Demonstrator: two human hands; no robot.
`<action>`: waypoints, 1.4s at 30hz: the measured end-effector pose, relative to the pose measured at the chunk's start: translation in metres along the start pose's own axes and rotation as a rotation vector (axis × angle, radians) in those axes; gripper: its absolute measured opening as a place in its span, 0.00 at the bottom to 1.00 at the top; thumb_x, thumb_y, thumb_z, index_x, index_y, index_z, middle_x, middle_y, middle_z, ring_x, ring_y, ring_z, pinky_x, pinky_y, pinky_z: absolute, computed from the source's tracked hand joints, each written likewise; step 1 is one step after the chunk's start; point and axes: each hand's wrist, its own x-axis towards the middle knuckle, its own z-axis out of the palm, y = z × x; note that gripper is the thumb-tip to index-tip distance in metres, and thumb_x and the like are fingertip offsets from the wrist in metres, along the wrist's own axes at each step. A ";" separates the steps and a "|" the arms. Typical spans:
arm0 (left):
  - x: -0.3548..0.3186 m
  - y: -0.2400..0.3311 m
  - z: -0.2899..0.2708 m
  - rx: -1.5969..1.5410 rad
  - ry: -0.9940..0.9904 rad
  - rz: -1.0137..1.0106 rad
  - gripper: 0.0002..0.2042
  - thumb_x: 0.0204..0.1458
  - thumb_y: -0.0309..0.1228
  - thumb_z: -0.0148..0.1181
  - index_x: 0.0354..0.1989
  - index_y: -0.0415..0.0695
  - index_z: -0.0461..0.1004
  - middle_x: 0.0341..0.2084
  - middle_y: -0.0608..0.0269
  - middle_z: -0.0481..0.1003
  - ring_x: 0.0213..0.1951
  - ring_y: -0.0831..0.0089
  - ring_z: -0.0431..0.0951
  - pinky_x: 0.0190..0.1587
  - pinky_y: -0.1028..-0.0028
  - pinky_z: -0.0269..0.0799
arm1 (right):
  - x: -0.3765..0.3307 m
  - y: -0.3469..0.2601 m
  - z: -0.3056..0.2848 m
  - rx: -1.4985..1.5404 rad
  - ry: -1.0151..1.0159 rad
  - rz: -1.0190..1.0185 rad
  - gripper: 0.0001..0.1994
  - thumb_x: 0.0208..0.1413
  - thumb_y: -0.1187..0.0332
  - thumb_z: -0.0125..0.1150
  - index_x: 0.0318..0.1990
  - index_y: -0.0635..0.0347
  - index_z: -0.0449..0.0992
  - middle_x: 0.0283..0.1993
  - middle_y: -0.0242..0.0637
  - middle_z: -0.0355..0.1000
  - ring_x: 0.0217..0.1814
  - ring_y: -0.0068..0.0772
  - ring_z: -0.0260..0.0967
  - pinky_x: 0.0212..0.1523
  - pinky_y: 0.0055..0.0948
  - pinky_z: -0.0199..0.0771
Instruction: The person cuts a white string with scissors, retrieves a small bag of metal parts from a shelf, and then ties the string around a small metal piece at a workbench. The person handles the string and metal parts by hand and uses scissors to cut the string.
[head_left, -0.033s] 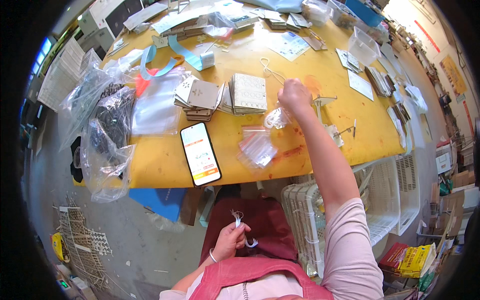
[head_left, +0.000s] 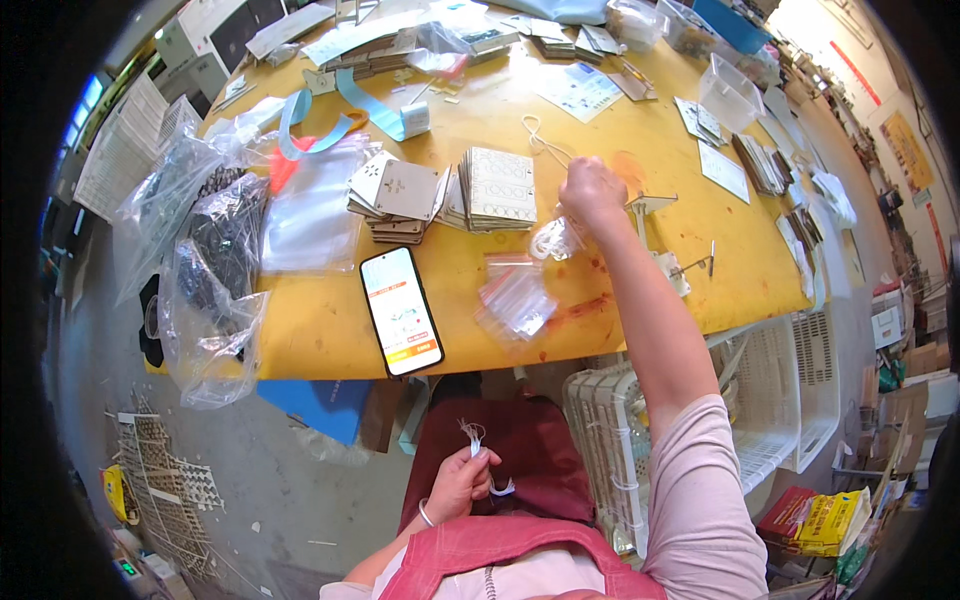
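Close to my body, my left hand (head_left: 459, 484) is closed round a bundle of thin white strings (head_left: 471, 436). Their frayed ends stick up above the fingers, and another length curls out on the right. Out over the table, my right hand (head_left: 592, 187) is closed in a fist, with its fingertips mostly hidden. A looped white cord (head_left: 541, 138) runs across the tabletop to its fingers. Just below that hand lies a small clear bag (head_left: 572, 236) beside a coil of white cord (head_left: 549, 241). Several small zip bags (head_left: 517, 303) lie nearer the table's front edge.
On the yellow table (head_left: 310, 335) lie a phone (head_left: 401, 311), stacked patterned plates (head_left: 502, 190) and flat grey pieces (head_left: 405, 190). A small metal stand (head_left: 650, 203) is right of my right hand. White plastic crates (head_left: 606, 430) stand below the edge.
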 end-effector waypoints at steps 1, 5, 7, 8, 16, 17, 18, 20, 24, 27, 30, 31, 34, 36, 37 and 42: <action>0.003 0.000 -0.003 -0.005 0.010 -0.009 0.11 0.67 0.34 0.52 0.38 0.39 0.74 0.15 0.76 0.58 0.16 0.85 0.55 0.20 0.81 0.51 | 0.008 0.000 0.006 -0.067 -0.014 0.005 0.12 0.55 0.68 0.61 0.45 0.62 0.81 0.49 0.49 0.77 0.50 0.46 0.79 0.46 0.40 0.79; 0.009 0.002 -0.006 -0.010 0.034 -0.025 0.11 0.67 0.34 0.52 0.38 0.38 0.73 0.15 0.75 0.58 0.16 0.84 0.55 0.20 0.80 0.51 | 0.031 0.004 0.016 -0.205 -0.053 -0.041 0.10 0.54 0.68 0.62 0.42 0.59 0.83 0.51 0.44 0.78 0.50 0.45 0.79 0.47 0.40 0.80; 0.010 0.001 -0.008 -0.013 0.022 -0.016 0.11 0.67 0.34 0.52 0.39 0.38 0.73 0.15 0.75 0.58 0.16 0.84 0.56 0.20 0.80 0.51 | 0.032 0.008 0.016 -0.157 -0.015 -0.017 0.10 0.53 0.68 0.63 0.42 0.58 0.83 0.49 0.42 0.80 0.49 0.44 0.79 0.47 0.39 0.80; 0.011 0.000 -0.009 -0.012 0.015 -0.010 0.11 0.67 0.34 0.52 0.39 0.38 0.73 0.15 0.75 0.57 0.16 0.84 0.56 0.20 0.80 0.52 | 0.032 0.011 0.014 -0.132 0.006 -0.004 0.10 0.52 0.68 0.63 0.42 0.58 0.83 0.47 0.42 0.80 0.48 0.44 0.80 0.47 0.38 0.80; -0.009 -0.001 -0.001 0.008 -0.056 0.062 0.10 0.67 0.35 0.51 0.39 0.42 0.72 0.16 0.75 0.59 0.17 0.83 0.58 0.22 0.80 0.54 | -0.046 0.030 -0.103 1.088 0.004 -0.004 0.07 0.51 0.70 0.58 0.30 0.66 0.75 0.24 0.41 0.76 0.13 0.25 0.70 0.13 0.25 0.65; -0.014 0.000 0.003 0.005 -0.063 0.071 0.10 0.67 0.36 0.51 0.39 0.42 0.72 0.16 0.74 0.60 0.17 0.83 0.59 0.22 0.80 0.54 | -0.062 0.033 -0.121 1.185 -0.054 -0.010 0.06 0.52 0.70 0.57 0.28 0.64 0.74 0.24 0.40 0.76 0.13 0.25 0.70 0.12 0.24 0.63; -0.020 0.003 0.009 0.002 -0.070 0.080 0.10 0.67 0.36 0.51 0.39 0.42 0.72 0.16 0.74 0.61 0.18 0.83 0.60 0.22 0.80 0.55 | -0.080 0.034 -0.138 1.281 -0.113 -0.016 0.06 0.52 0.71 0.57 0.27 0.63 0.73 0.23 0.39 0.76 0.13 0.24 0.69 0.11 0.24 0.61; -0.028 0.006 0.021 0.035 -0.119 0.154 0.11 0.68 0.36 0.50 0.39 0.42 0.72 0.17 0.71 0.65 0.17 0.82 0.62 0.21 0.79 0.58 | -0.120 0.042 -0.169 1.308 -0.139 -0.063 0.05 0.53 0.71 0.55 0.27 0.60 0.72 0.20 0.32 0.70 0.11 0.19 0.60 0.10 0.20 0.54; -0.049 0.021 0.048 0.065 -0.162 0.313 0.10 0.68 0.37 0.51 0.39 0.44 0.73 0.21 0.69 0.72 0.18 0.81 0.67 0.22 0.80 0.64 | -0.205 0.058 -0.214 1.311 -0.172 -0.176 0.03 0.53 0.72 0.54 0.30 0.59 0.72 0.18 0.24 0.61 0.12 0.12 0.48 0.11 0.18 0.45; -0.067 0.022 0.068 -0.004 -0.236 0.352 0.10 0.68 0.37 0.51 0.40 0.45 0.74 0.23 0.67 0.75 0.19 0.80 0.69 0.23 0.79 0.65 | -0.273 0.063 -0.231 1.242 -0.164 -0.209 0.02 0.52 0.72 0.54 0.30 0.59 0.72 0.17 0.21 0.58 0.13 0.11 0.48 0.13 0.18 0.41; -0.088 0.011 0.085 0.015 -0.384 0.362 0.14 0.69 0.39 0.47 0.49 0.43 0.75 0.39 0.55 0.82 0.28 0.72 0.80 0.32 0.75 0.77 | -0.342 0.068 -0.223 1.138 -0.236 -0.254 0.03 0.52 0.76 0.54 0.29 0.61 0.73 0.23 0.23 0.65 0.24 0.12 0.58 0.23 0.19 0.56; -0.096 0.009 0.089 -0.001 -0.409 0.285 0.16 0.70 0.40 0.45 0.52 0.43 0.73 0.47 0.51 0.80 0.37 0.66 0.84 0.41 0.70 0.80 | -0.363 0.070 -0.209 1.135 -0.256 -0.322 0.02 0.52 0.76 0.54 0.30 0.62 0.73 0.24 0.24 0.66 0.26 0.14 0.60 0.26 0.20 0.59; -0.098 -0.008 0.099 -0.155 -0.426 0.171 0.16 0.70 0.41 0.44 0.53 0.43 0.73 0.53 0.51 0.77 0.47 0.64 0.82 0.50 0.66 0.78 | -0.424 0.071 -0.173 1.008 -0.245 -0.521 0.02 0.51 0.77 0.56 0.33 0.63 0.73 0.23 0.34 0.67 0.26 0.23 0.66 0.28 0.27 0.67; -0.089 -0.013 0.096 -0.165 -0.385 0.155 0.16 0.70 0.40 0.44 0.51 0.43 0.73 0.53 0.52 0.77 0.49 0.65 0.80 0.52 0.66 0.77 | -0.452 0.071 -0.162 0.869 -0.307 -0.527 0.04 0.50 0.76 0.57 0.34 0.62 0.72 0.24 0.44 0.69 0.26 0.39 0.72 0.29 0.34 0.71; -0.083 -0.018 0.093 -0.150 -0.355 0.170 0.15 0.70 0.40 0.45 0.51 0.43 0.73 0.53 0.53 0.77 0.49 0.65 0.80 0.53 0.67 0.76 | -0.463 0.074 -0.152 0.846 -0.293 -0.566 0.04 0.50 0.77 0.58 0.34 0.62 0.72 0.24 0.42 0.69 0.24 0.34 0.70 0.27 0.31 0.70; -0.084 -0.023 0.089 -0.095 -0.251 0.253 0.14 0.69 0.38 0.47 0.49 0.42 0.75 0.51 0.54 0.78 0.49 0.65 0.80 0.53 0.65 0.77 | -0.499 0.091 -0.118 0.847 -0.434 -0.636 0.05 0.48 0.77 0.61 0.34 0.62 0.73 0.25 0.40 0.71 0.24 0.37 0.71 0.27 0.31 0.70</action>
